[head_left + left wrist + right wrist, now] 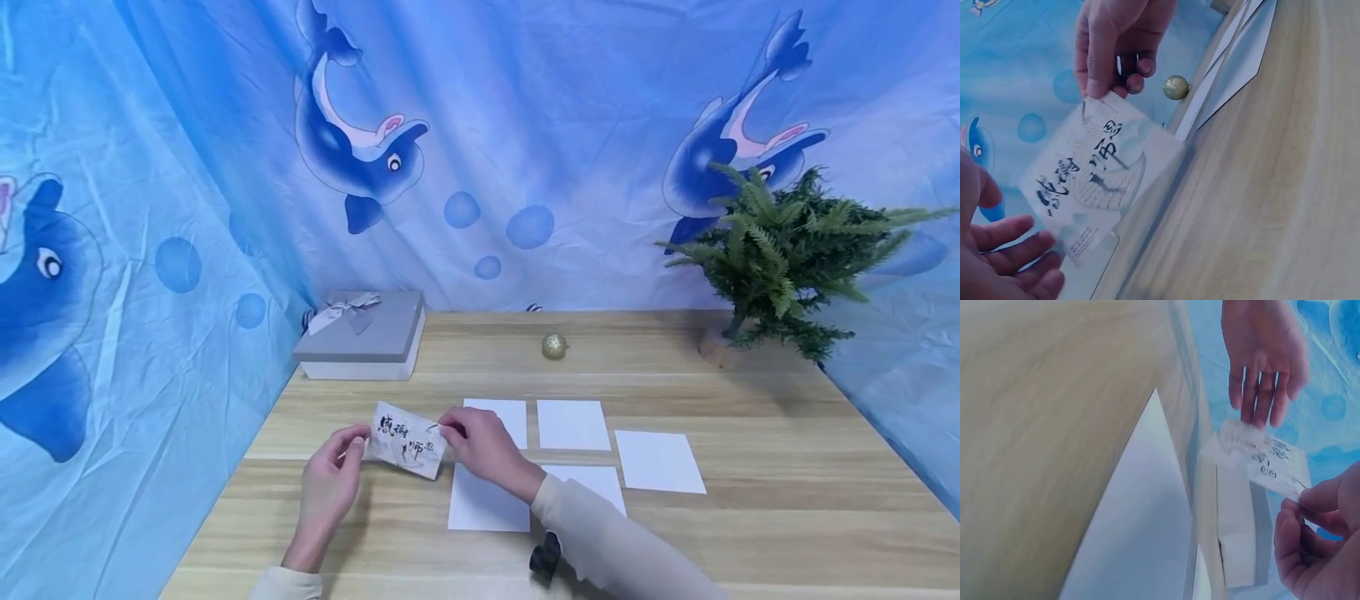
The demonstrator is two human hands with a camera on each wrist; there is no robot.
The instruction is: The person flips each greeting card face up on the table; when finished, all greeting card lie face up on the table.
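Observation:
A white card with black brush lettering (401, 454) is held up over the left part of the table, tilted. My right hand (486, 443) pinches its right edge between thumb and fingers. At its other end is my left hand (330, 482), fingers fairly straight and thumb apart. In the left wrist view these fingertips (1038, 240) lie close to the card's lower corner; whether they touch it I cannot tell. Seen from the right wrist, the left palm (1263, 340) faces the card. Several white square cards (660, 461) lie flat on the table, some partly beneath my right arm.
A grey-lidded gift box (360, 333) with a ribbon stands at the back left. Further right are a gold glitter ball (554, 347) and a small artificial fir tree (780, 250). Beside my right forearm lies a black object (545, 557). A dolphin-print curtain (480, 125) hangs behind the table.

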